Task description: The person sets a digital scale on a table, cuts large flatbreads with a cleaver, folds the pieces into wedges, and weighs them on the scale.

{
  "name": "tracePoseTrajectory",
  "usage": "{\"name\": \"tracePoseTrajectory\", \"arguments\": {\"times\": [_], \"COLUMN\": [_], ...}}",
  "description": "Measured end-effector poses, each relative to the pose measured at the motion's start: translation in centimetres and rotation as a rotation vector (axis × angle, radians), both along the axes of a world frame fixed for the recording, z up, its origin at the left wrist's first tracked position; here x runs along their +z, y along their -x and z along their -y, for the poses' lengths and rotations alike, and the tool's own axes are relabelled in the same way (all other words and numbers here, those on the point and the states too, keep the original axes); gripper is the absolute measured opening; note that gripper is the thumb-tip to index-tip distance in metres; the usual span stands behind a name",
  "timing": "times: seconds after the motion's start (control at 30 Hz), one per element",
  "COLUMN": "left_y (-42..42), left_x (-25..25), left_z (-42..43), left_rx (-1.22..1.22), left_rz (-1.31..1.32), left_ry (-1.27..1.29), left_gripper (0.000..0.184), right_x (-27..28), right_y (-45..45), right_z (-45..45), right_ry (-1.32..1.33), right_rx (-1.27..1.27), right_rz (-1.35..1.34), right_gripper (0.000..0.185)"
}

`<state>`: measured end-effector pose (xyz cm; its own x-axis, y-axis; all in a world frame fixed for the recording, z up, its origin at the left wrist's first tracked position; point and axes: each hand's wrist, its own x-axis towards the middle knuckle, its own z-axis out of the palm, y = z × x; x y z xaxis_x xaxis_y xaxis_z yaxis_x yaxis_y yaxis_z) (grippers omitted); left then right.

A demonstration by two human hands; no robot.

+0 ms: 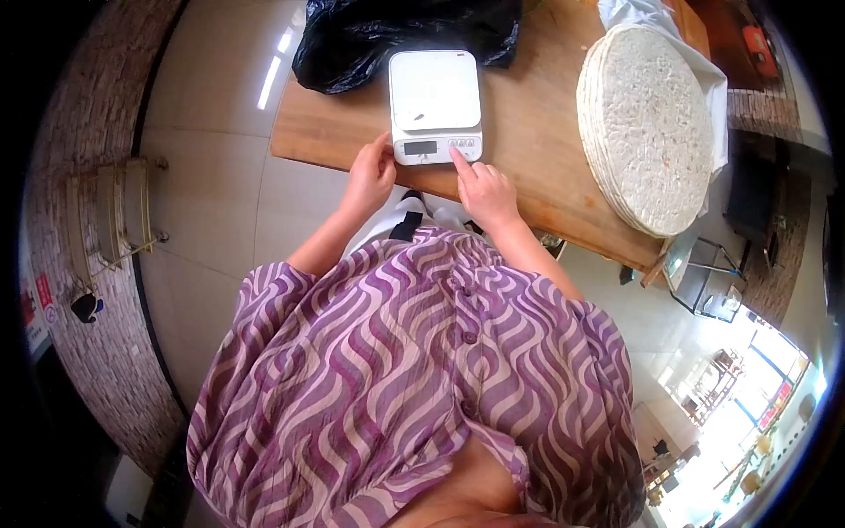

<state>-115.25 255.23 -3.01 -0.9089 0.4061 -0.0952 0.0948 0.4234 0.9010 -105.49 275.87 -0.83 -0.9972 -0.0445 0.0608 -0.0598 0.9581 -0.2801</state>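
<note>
A white digital kitchen scale (435,92) lies near the table's front edge, its display dark. Two small dark specks show on its plate. My left hand (371,176) is closed at the scale's lower left corner, fingertips against its side. With the index finger stretched out, my right hand (489,192) touches the buttons at the scale's lower right; its other fingers are curled and hold nothing that I can see. To the right of it stands a stack of round flatbreads (647,128), partly on white wrapping (717,123).
The wooden table (537,106) has its front edge close to my body. A crumpled black plastic bag (352,44) lies behind the scale. A metal rack (123,211) stands by the wall at left, and a metal-framed stand (709,277) is at right.
</note>
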Motion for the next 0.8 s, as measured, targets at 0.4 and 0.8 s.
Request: {"name": "tracePoseTrajectory", "arguments": {"times": [0.4,0.8], "left_y": [0.5,0.1], "left_x": [-0.6,-2.4], "left_z": [0.0,-1.1], "left_rx": [-0.007,-0.029], "left_rz": [-0.025,-0.087], "left_ry": [0.008,-0.023], "left_gripper": [0.042,0.047], "right_x": [-0.1,-1.3], "right_y": [-1.0,0.2], "right_z": [-1.3,-1.1], "right_ry": [-0.023,-0.050], "right_rx": [0.006,-0.055], "right_rz": [0.029,0.160], "right_gripper": [0.056,0.058]}}
